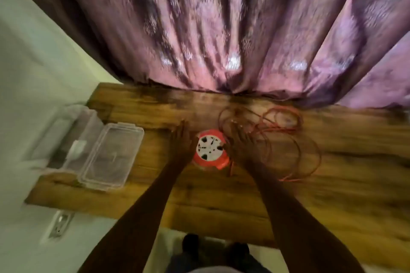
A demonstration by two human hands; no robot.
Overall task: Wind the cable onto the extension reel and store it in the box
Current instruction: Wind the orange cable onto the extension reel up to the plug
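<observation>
A purple patterned curtain (221, 29) hangs in folds across the whole 12 o'clock half of the view, its hem meeting the far edge of the desk (221, 195). The desk is dark-grained wood and fills the middle band from 9 o'clock to 3 o'clock. A pale wall (33, 62) runs down the 9 o'clock side, with a white socket plate (60, 224) low on it at about 8 o'clock.

At 9 o'clock on the desk sits the clear plastic box (66, 137), open, with its clear lid (112, 156) lying flat just beside it toward the centre. Something small and white lies inside the box; the blur hides what it is.

From 1 o'clock to 3 o'clock of the centre, the red cable (288, 139) sprawls over the desk in loose loops, unwound, with 1 end trailing toward 5 o'clock.

The extension reel (210, 149) lies flat at the centre of the desk, a red rim around a white face with dark openings, well apart from the box.

The 2 bare forearms reach in from 6 o'clock. The left hand (180, 142) rests flat with fingers spread on the desk, its grip released, touching or just beside the reel at its 9 o'clock side. The right hand (240, 142) lies at the reel's 3 o'clock side, fingers extended over the nearest cable loops, grip released; whether it presses the cable I cannot tell.
</observation>
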